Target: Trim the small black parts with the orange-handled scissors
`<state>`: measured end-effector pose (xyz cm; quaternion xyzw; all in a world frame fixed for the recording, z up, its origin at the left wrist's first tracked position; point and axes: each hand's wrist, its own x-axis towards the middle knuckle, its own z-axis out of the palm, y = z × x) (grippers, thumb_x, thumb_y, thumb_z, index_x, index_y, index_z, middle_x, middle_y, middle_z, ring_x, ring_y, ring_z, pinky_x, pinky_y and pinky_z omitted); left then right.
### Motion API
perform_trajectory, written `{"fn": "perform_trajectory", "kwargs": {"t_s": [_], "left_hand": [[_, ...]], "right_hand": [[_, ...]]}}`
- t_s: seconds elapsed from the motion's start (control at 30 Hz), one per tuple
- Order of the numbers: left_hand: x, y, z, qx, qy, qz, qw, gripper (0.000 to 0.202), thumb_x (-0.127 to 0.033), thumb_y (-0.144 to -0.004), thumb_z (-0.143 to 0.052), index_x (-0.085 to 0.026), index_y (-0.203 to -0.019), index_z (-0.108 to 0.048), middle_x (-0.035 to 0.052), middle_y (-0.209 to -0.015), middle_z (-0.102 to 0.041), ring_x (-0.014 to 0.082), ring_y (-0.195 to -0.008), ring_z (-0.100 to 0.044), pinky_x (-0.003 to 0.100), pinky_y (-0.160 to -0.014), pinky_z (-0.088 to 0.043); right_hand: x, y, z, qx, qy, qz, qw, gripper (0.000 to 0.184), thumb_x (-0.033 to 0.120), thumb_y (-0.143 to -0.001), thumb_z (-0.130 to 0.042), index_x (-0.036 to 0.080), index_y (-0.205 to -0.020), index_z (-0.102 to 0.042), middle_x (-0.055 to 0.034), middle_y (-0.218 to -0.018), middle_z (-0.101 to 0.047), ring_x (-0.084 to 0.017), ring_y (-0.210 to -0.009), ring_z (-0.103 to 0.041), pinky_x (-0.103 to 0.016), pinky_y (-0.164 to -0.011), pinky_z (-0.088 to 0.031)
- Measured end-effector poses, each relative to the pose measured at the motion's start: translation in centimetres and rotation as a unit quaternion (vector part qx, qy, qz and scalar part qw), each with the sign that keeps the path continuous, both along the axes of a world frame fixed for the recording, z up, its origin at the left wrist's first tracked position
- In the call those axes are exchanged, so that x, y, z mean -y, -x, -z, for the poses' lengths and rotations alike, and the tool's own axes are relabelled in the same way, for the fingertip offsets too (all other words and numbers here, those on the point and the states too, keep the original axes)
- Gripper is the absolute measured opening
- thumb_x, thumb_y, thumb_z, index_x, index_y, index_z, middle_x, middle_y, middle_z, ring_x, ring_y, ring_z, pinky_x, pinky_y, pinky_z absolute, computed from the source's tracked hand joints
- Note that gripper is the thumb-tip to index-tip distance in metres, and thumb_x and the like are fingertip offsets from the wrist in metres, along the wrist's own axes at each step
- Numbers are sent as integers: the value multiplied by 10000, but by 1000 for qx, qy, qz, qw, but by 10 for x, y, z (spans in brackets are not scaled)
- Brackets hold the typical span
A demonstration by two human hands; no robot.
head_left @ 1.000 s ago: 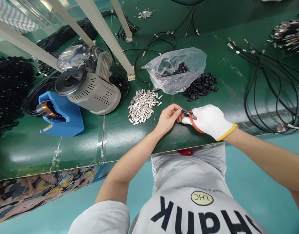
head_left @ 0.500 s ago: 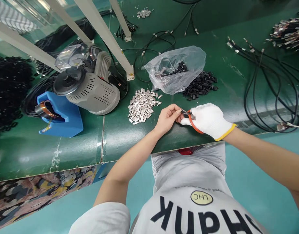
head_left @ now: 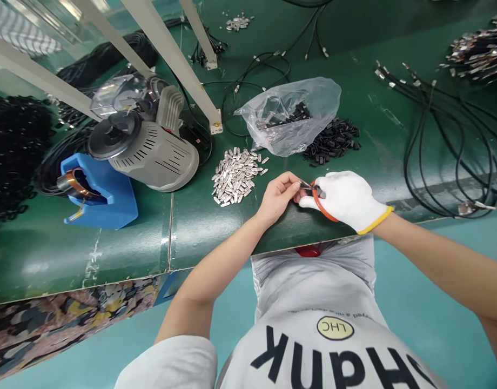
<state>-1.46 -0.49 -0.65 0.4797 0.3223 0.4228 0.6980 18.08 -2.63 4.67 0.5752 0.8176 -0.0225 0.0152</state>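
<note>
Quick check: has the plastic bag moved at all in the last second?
No. Judged against the post's foot, the bag lies unmoved, in the same place to its right.

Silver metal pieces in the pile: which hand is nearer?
Left. The bare left hand is just right of the silver pile; the gloved right hand is farther right.

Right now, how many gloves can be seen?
1: a white glove, on the right hand, which holds an orange-handled tool. The left hand is bare. No other shows.
</note>
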Motion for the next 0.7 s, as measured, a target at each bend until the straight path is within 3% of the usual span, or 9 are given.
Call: {"fn": "perform_trajectory", "kwargs": {"t_s": [0.43,0.7], "left_hand": [[-2,0,1,-4,-7,-5,1000,397,-557,-869,-734,-185,-893,-598,26,-769,-690,126,-678,-602,274,-689,-478],[-2,-2,5,17,-6,-19,1000,351,-504,-900,-721,-176,-900,-595,24,-800,-687,117,-688,-606,258,-683,-476]], "right_hand": [[-1,2,10,-2,1,20,1000,695,785,-933,-361,184,-825,-693,-111,-784,-703,-253,-765,-642,-336,-663,-279],[1,5,8,-24,-2,48,999,711,811,-907,-384,189,-922,-729,-120,-832,-709,-257,-794,-639,-328,-686,-307]]}}
